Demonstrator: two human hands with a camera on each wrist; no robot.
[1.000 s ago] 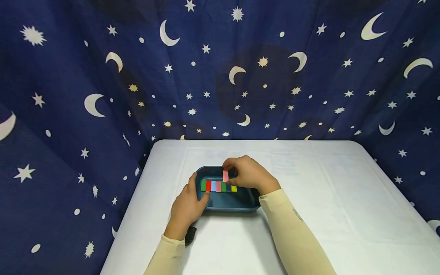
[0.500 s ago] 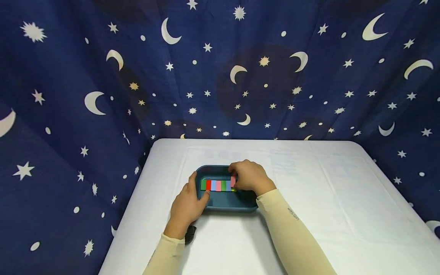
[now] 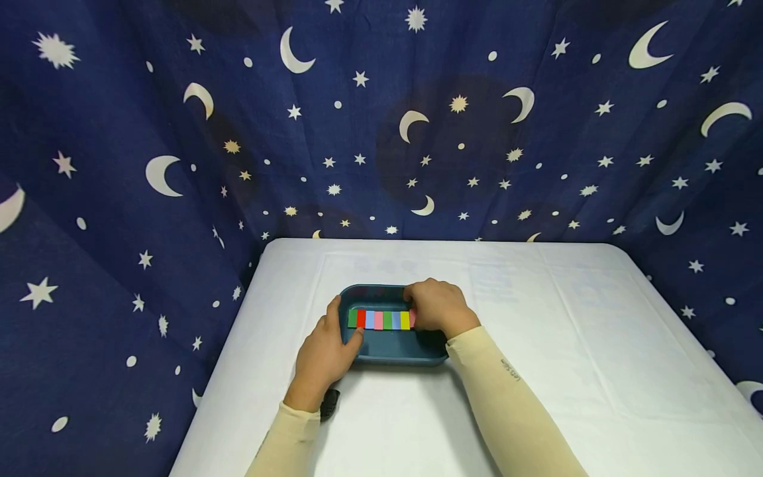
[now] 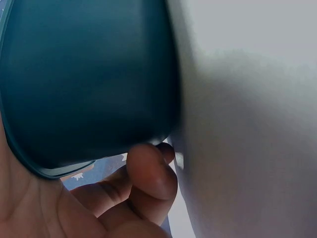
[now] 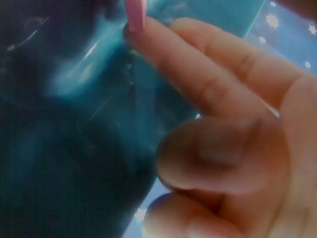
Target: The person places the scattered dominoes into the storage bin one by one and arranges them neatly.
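A dark teal tray (image 3: 393,361) sits on the white table. My left hand (image 3: 324,358) grips its left end, thumb over the rim; in the left wrist view the curled fingers (image 4: 151,173) lie against the outer wall of the tray (image 4: 89,79). Inside, a row of small coloured blocks (image 3: 378,320) runs left to right: green, red, light blue, pink, green, blue, yellow. At its right end my right hand (image 3: 440,308) holds a pink block (image 3: 412,318), mostly hidden by the fingers. The right wrist view has that pink block (image 5: 135,15) at a fingertip (image 5: 148,37).
The tray floor in front of the row (image 3: 387,344) is bare. White cloth covers the table (image 3: 566,344) around the tray. Behind and to the left hangs a dark blue curtain (image 3: 357,132) with moons and stars. A small black object (image 3: 329,404) is at my left wrist.
My right hand has carried the pink block from above the row's middle rightward and down to the right end, beside the yellow block. The left hand keeps its grip on the tray.
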